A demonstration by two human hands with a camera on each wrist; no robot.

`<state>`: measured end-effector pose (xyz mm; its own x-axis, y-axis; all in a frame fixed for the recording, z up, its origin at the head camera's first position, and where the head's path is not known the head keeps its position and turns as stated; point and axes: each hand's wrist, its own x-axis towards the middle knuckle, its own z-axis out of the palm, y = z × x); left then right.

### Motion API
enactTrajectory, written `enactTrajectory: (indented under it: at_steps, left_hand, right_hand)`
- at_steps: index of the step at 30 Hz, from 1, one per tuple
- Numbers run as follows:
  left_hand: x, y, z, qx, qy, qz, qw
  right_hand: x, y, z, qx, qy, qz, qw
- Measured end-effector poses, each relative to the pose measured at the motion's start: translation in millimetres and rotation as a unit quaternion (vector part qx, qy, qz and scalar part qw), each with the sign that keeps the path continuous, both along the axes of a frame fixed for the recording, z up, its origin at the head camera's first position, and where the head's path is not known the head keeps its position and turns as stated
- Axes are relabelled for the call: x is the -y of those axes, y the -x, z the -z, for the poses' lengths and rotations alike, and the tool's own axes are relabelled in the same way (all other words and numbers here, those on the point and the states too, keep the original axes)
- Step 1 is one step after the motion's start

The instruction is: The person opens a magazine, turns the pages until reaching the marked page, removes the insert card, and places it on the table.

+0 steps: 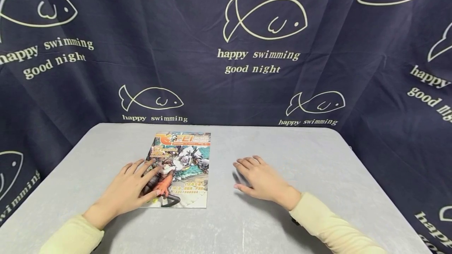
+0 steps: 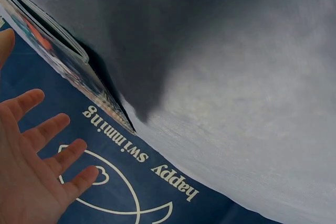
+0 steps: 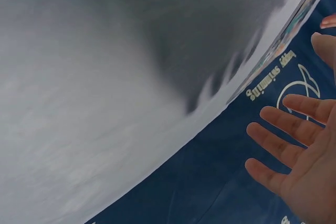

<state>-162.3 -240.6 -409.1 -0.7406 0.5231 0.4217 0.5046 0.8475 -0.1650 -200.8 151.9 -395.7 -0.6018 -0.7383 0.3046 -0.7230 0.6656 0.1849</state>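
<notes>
A glossy magazine (image 1: pixel 190 171) with a colourful illustrated cover lies flat, left of the table's middle. Over its left edge my left hand (image 1: pixel 130 185) is spread, fingers fairly straight, hiding part of the cover. In the left wrist view that hand (image 2: pixel 39 156) shows a gap from the magazine (image 2: pixel 79 77), whose page edges face the camera. To the right of the magazine, my right hand (image 1: pixel 261 179) hovers above the tabletop with its fingers extended. Nothing is in the right palm, as the right wrist view of the hand (image 3: pixel 304 156) shows.
The table (image 1: pixel 300 148) has a light grey cover and rounded far corners. Behind it and at both sides hangs a dark blue curtain (image 1: pixel 197 58) printed with fish outlines and lettering. Shadows of the hands fall on the tabletop.
</notes>
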Motion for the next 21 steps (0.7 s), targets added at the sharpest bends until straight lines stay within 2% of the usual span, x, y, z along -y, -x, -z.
enactTrajectory:
  at_steps: [15,21]
  left_hand:
    - [-2,-1.4,5.0,0.014,0.004,0.062,0.9980]
    - [-2,-1.7,6.6,0.039,0.002,0.061,0.9974]
  right_hand:
    - [33,-4.5,0.5,0.005,-0.047,-0.049,0.998]
    - [44,-4.7,3.4,-0.004,-0.058,-0.068,0.996]
